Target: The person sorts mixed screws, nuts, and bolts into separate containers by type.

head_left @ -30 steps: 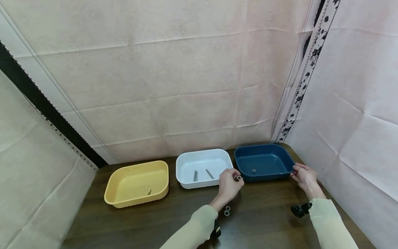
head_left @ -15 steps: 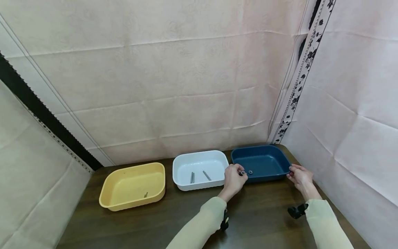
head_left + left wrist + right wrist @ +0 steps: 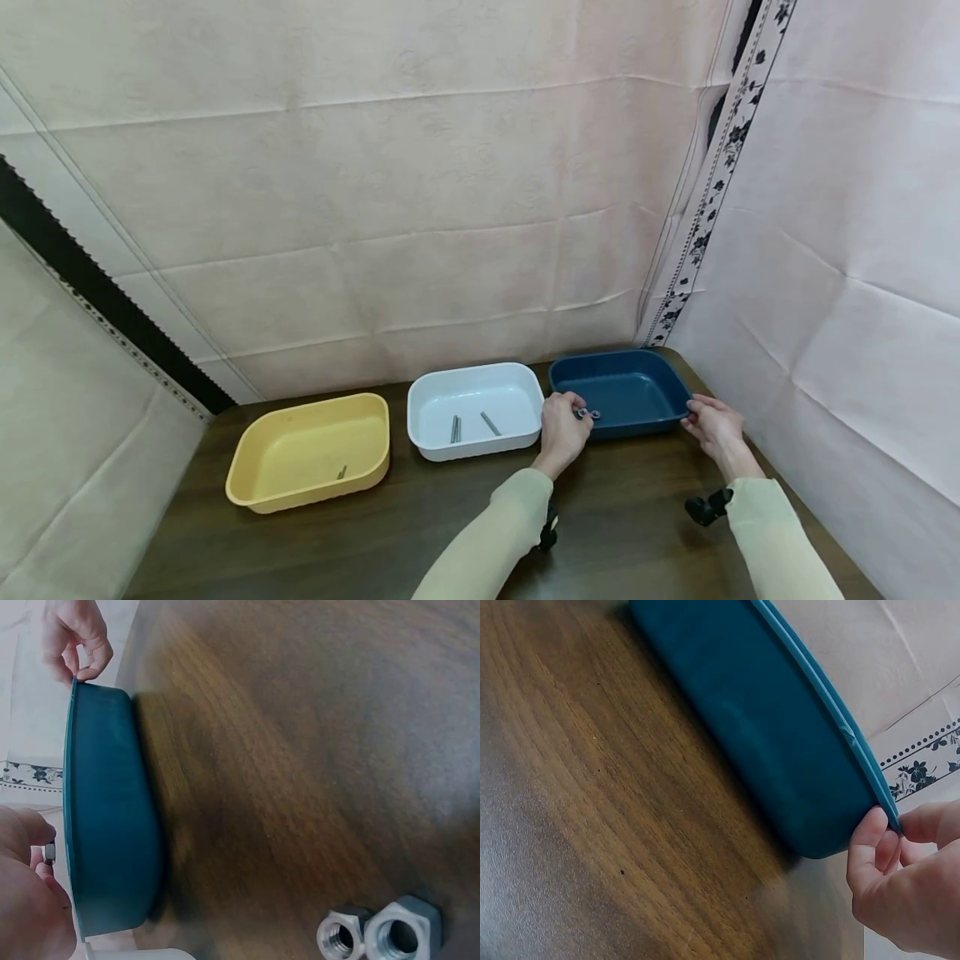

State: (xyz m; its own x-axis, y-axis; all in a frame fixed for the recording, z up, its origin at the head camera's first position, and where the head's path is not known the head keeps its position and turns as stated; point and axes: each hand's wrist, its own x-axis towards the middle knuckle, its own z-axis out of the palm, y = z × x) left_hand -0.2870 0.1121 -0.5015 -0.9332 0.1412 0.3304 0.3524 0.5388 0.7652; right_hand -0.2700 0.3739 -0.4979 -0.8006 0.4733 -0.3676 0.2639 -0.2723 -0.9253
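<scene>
My left hand (image 3: 564, 429) is over the near left corner of the blue tray (image 3: 633, 425), pinching a metal nut (image 3: 49, 852) between thumb and finger. Close beside it, a second nut (image 3: 596, 414) lies inside that tray. At the tray's right end, my right hand (image 3: 716, 429) grips the rim between thumb and fingers, as the right wrist view also shows. Two hex nuts, a smaller one (image 3: 341, 935) and a larger one (image 3: 405, 930), touch each other on the wooden table; the left arm hides them in the head view.
A white tray (image 3: 476, 450) left of the blue one holds several metal rods (image 3: 490, 423). Further left stands a yellow tray (image 3: 300, 442) with small thin pieces (image 3: 342, 472) inside. Cloth walls (image 3: 420, 208) enclose the table (image 3: 622, 517) behind and at both sides.
My left hand has moved right and slightly up with the nut, from the blue tray's near left corner to over its inside. My right hand keeps its grip on the rim. The view shifted slightly.
</scene>
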